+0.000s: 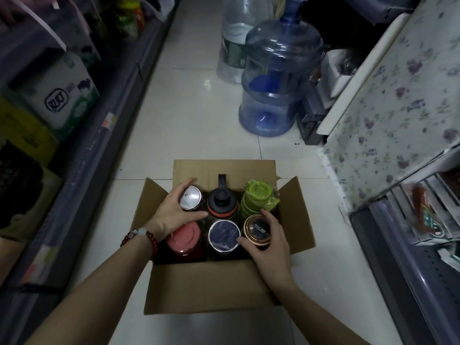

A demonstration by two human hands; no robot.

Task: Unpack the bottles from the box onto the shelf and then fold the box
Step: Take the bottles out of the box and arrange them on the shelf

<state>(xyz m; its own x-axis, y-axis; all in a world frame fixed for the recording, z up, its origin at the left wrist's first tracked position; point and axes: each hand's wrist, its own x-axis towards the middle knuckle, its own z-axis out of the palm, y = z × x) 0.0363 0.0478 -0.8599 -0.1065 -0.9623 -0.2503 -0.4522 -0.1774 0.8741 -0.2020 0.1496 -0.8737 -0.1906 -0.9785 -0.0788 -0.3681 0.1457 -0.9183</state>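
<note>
An open cardboard box (211,287) stands on the tiled floor with all four flaps folded out. Several bottles stand upright inside in two rows. In the back row are a silver-lidded bottle (190,197), a black-capped bottle (220,202) and a green bottle (258,197). In the front row are a pink-lidded bottle (184,239), a dark blue-lidded bottle (224,235) and a brown-lidded bottle (257,231). My left hand (174,215) grips the silver-lidded bottle at its top. My right hand (268,245) curls round the brown-lidded bottle.
Shelving (82,155) with cartons runs along the left of the aisle. On the right stand a floral-covered surface (388,115) and a lower shelf (410,245). A large blue water jug (276,78) and a clear one (236,41) stand on the floor beyond the box.
</note>
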